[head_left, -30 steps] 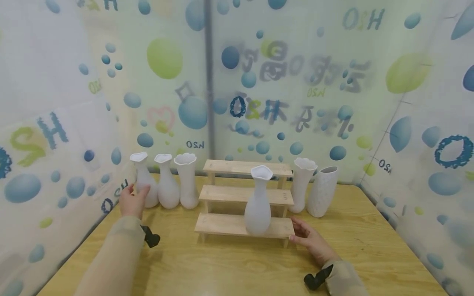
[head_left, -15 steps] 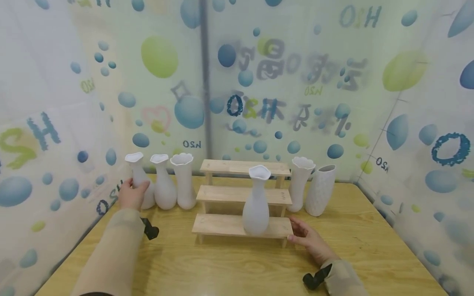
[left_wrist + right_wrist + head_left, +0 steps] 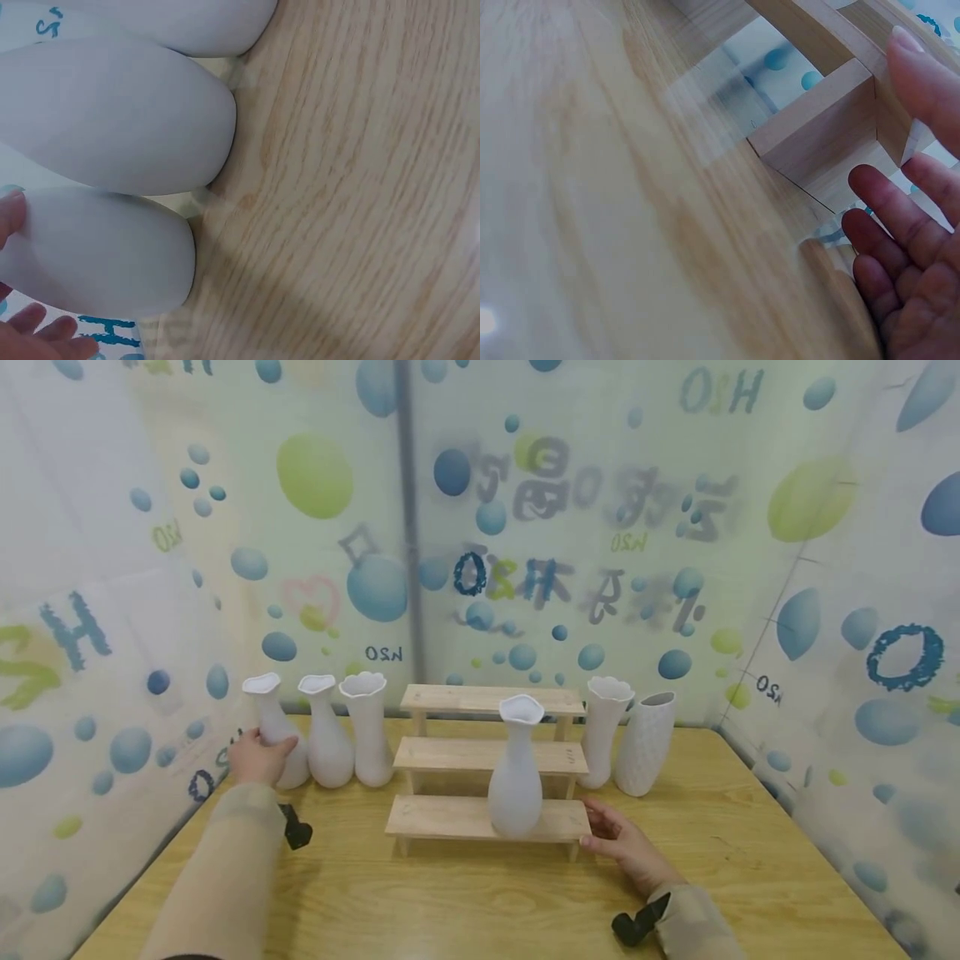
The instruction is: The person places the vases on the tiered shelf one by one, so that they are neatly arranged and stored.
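My left hand (image 3: 258, 758) grips the body of a white bulbous vase (image 3: 279, 718) with a flared rim, standing at the far left of the table. In the left wrist view its thumb (image 3: 10, 214) lies on one side of this vase and its fingers (image 3: 56, 330) are curled at the other. At the right end of a three-tier wooden display stand (image 3: 427, 817), my right hand (image 3: 630, 847) holds the lowest shelf, thumb at the front corner and fingers behind. Another bulbous white vase (image 3: 516, 785) stands on that shelf, right of its middle.
Beside the gripped vase stand a second bulbous vase (image 3: 330, 752) and a scalloped-rim vase (image 3: 369, 735). Right of the stand are another scalloped vase (image 3: 602, 735) and a textured cylindrical vase (image 3: 647, 747). Patterned curtains (image 3: 337, 568) enclose the wooden table (image 3: 450, 902).
The left hand's vase has shifted slightly left, widening the gap between its rim and its neighbour's. The whole head view has drifted slightly; the right hand stays at the shelf end.
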### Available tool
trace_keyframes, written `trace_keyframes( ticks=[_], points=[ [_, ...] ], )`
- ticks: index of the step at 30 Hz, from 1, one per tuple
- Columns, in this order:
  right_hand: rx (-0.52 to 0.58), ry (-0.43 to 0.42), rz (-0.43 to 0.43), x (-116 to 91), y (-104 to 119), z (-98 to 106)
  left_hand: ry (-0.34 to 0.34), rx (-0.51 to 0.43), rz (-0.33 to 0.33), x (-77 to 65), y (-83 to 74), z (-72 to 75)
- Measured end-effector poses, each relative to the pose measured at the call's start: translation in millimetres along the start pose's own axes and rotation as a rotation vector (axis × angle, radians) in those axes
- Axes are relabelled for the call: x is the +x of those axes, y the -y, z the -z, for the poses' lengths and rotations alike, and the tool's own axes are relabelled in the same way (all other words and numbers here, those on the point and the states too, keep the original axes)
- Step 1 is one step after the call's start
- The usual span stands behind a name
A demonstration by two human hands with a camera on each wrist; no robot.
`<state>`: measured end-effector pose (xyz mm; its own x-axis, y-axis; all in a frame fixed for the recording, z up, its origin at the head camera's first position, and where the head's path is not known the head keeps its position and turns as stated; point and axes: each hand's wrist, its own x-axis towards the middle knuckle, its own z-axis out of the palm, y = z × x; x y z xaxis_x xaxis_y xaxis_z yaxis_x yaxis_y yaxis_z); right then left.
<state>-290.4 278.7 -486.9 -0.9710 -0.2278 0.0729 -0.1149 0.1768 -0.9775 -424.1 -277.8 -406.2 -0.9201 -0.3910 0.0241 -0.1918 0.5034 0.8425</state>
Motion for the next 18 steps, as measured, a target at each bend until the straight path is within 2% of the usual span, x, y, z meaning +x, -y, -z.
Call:
trace_keyframes(
  ticks=[5,10,18],
  points=[
    [0.008,0.014,0.001,0,1,0,-0.017,-0.062,0.047,-5.6,1.0,1.2],
    [0.011,0.004,-0.006,0,1,0,-0.019,-0.072,0.023,-15.3,2.0,7.9],
    [0.017,0.0,-0.024,-1,3,1,0.044,-0.049,0.001,-29.2,-2.7,19.2]
  ],
)
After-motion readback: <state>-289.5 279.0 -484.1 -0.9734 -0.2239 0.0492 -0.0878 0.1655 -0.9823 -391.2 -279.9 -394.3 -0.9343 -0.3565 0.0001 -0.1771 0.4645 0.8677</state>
